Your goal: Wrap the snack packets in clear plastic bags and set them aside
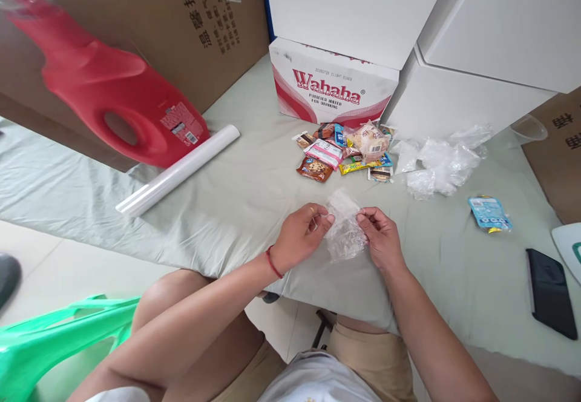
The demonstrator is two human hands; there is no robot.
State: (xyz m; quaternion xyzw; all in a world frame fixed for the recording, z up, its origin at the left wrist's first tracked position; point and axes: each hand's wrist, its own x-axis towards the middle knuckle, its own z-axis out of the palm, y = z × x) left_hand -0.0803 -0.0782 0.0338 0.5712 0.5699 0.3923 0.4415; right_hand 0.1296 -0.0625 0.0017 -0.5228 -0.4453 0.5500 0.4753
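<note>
Between my hands is a clear, crinkled plastic bag, held up over the front edge of the cloth-covered surface. My left hand pinches its left side between thumb and fingers. On the right side, my right hand grips it the same way. Just beyond the bag lies a pile of wrapped snacks in brown, pink, yellow and blue packets. A heap of crumpled clear plastic bags sits to the right of the snacks. Farther right, a blue snack packet lies by itself, apparently inside clear plastic.
A Wahaha water carton stands behind the snacks, against white boxes. To the left are a red jug, a white roll and a large brown carton. A black phone lies at right; a green stool stands lower left.
</note>
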